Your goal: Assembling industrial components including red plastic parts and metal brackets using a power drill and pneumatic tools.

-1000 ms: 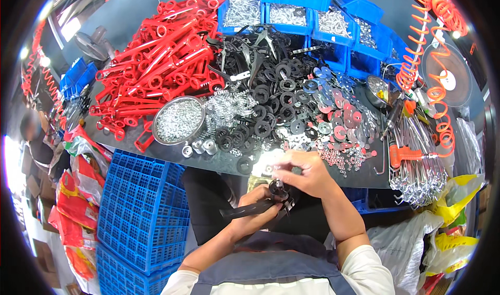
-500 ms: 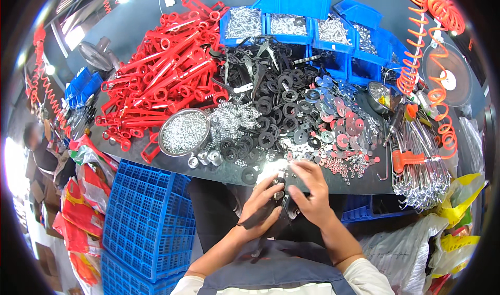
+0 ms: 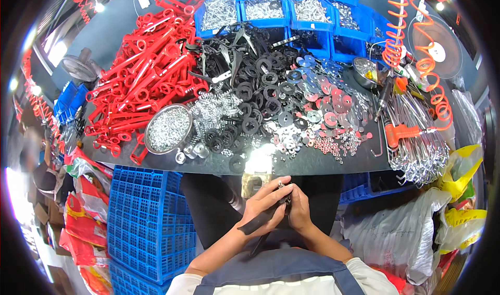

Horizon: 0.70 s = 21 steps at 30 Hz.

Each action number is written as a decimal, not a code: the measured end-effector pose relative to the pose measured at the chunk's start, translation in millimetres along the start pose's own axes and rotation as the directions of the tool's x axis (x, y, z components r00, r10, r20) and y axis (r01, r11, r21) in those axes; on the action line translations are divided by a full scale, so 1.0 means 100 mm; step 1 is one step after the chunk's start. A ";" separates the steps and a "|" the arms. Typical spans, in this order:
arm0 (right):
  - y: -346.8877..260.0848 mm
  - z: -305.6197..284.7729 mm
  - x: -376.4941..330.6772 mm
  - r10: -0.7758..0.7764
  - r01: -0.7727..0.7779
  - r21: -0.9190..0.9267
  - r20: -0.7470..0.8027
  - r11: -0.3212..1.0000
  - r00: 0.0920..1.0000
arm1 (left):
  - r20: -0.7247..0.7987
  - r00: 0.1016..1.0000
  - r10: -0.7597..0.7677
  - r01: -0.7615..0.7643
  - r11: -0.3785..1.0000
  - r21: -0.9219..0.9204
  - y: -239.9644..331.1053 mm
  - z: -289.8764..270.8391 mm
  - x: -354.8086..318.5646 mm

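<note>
Low in front of my body, just off the table edge, my two hands are together. My left hand (image 3: 264,206) is closed around a small black part (image 3: 283,197) with a shiny silver, bolt-like tip pointing up. A black, flat, handle-like piece (image 3: 259,222) sticks out beneath the left palm, and I cannot tell whether it belongs to the same part. Against the other side of the part, my right hand (image 3: 299,207) presses with bent fingers. Fingers hide most of what is held. Beyond the left fingertips stands a worn, pale metal fixture (image 3: 255,184) at the table edge, brightly lit.
Red metal arms (image 3: 148,71) are heaped left on the table (image 3: 312,164), beside a bowl of small silver parts (image 3: 169,128). Black rings (image 3: 271,89), springs and washers fill the middle. Blue bins (image 3: 260,11) line the back; bent rods (image 3: 416,149) hang right; blue crates (image 3: 138,211) stand left.
My right hand, earlier raised with fingers apart, has come in against the part in my left hand. Both hands now sit lower, farther from the table edge. The whole view has shifted.
</note>
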State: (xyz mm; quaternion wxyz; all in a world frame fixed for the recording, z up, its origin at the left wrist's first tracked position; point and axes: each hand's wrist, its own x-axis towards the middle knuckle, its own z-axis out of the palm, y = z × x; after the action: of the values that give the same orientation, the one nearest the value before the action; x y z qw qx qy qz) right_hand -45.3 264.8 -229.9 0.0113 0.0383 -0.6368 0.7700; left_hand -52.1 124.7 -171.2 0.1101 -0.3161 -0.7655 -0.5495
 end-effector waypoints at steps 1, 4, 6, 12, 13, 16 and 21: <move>0.06 0.02 0.02 0.040 -0.038 0.061 -0.032 0.997 0.999 | -0.015 1.000 -0.017 0.017 1.000 -0.003 -0.03 0.04 -0.02; 0.06 0.01 0.00 0.037 -0.037 -0.013 -0.017 0.999 0.999 | -0.052 0.999 -0.002 0.004 1.000 0.022 -0.05 0.06 -0.06; 0.08 0.03 -0.02 0.045 -0.046 -0.025 -0.019 0.999 0.999 | -0.064 0.998 -0.025 0.027 0.999 0.026 -0.03 0.05 -0.08; 0.15 0.10 -0.01 -0.107 0.113 -0.085 0.069 0.990 0.992 | -0.087 0.996 -0.037 0.026 0.992 -0.121 -0.15 -0.16 -0.19; 0.06 0.07 -0.07 0.165 -0.147 -0.124 0.142 0.981 0.976 | -0.142 0.989 -0.047 0.015 0.976 -0.217 -0.21 -0.23 -0.24; 0.24 -0.07 -0.25 0.002 0.094 -0.277 0.329 0.956 0.944 | -0.325 0.927 -0.190 0.077 0.941 -0.329 -0.21 -0.48 -0.30; 0.30 -0.40 -0.39 -0.183 0.339 -0.478 0.344 0.810 0.921 | -0.534 0.800 -0.273 -0.012 0.883 -0.468 -0.30 -0.65 -0.22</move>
State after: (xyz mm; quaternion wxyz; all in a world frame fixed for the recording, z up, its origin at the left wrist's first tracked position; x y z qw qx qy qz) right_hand -10.6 299.4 -269.6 0.0374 0.2309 -0.8071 0.5421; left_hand -64.2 51.6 -181.4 0.2252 -0.0925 -0.5661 -0.7875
